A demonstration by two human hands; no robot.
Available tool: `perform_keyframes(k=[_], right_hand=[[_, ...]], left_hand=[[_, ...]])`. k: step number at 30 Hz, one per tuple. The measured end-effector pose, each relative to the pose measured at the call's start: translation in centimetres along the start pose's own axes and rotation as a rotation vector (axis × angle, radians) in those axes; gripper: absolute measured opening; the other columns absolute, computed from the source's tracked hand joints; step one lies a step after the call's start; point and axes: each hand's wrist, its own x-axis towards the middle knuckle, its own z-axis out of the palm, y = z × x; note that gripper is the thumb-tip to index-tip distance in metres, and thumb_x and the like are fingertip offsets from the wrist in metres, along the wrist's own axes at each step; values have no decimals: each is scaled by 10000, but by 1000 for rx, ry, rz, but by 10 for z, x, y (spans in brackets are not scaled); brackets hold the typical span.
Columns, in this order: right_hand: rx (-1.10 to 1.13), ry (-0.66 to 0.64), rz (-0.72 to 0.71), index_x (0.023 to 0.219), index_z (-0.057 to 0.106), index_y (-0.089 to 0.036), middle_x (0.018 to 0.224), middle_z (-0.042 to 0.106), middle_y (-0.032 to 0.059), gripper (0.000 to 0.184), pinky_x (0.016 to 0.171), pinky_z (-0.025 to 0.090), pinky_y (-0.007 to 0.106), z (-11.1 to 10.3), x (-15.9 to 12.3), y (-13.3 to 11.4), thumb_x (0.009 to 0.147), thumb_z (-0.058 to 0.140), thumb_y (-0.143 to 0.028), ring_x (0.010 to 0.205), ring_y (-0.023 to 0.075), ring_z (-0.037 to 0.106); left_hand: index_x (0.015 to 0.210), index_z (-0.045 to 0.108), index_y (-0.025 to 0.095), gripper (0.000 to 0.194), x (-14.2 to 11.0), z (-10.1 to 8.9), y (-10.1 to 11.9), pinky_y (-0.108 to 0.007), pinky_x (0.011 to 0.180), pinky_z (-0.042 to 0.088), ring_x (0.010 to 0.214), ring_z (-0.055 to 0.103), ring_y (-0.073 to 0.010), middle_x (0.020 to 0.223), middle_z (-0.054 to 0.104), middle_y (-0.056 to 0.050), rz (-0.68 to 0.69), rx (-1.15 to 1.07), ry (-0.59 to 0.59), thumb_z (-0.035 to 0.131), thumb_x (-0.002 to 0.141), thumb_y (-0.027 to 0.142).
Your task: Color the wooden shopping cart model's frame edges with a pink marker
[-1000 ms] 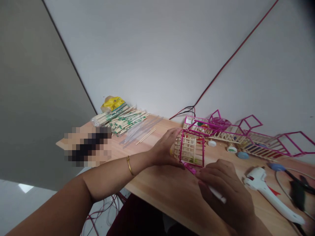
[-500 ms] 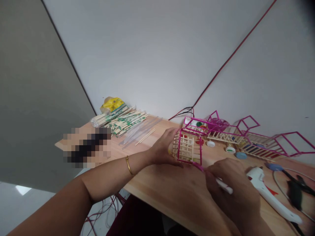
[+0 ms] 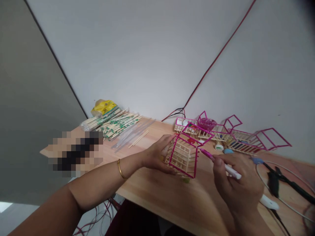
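My left hand (image 3: 158, 154) is closed round the side of a small stick-built cart (image 3: 183, 157), a lattice of pale wooden sticks with a magenta rim and a magenta handle frame at its far side. The cart is tilted, its open rim facing me. In my right hand (image 3: 238, 183) is a paintbrush (image 3: 230, 168) with a white handle and a magenta-stained front end. Its tip meets or nearly touches the rim's upper right corner. Behind the cart stand similar magenta-edged stick carts (image 3: 242, 141) and a magenta-stained cup (image 3: 208, 124).
Wooden skewers (image 3: 118, 124) and clear strips (image 3: 133, 134) lie on the table (image 3: 147, 190) at the left, beside a yellow packet (image 3: 104, 107). A white glue gun (image 3: 269, 201) is partly hidden behind my right hand. Cables and a black tool (image 3: 273, 183) lie at the right.
The cart has been turned and tilted in my left hand. The brush tip has moved from the rim's lower edge up to its upper right corner. The camera view has shifted right.
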Motion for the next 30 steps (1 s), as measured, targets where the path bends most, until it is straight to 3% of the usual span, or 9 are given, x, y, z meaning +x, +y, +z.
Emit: perform_keyframes(k=[19,30], right_hand=[[-9,-27,27,821,621,-195,710,606,7,128,698,385,308,1,1,3,930,565,-232,700,155,556],[-57,35,155,809,635,-208,697,627,-1,177,660,398,273,2,-5,6,941,557,-296,675,145,569]], left_hand=[[1488,320,231,1245,-1,2,-4,-555,1132,399,1320,458,-370,1420,473,-173,-10,-34,30,930,442,520],[1517,295,236,1276,-4,0,-4,-548,1169,354,1367,423,-375,1460,440,-177,-78,-91,9,937,445,493]])
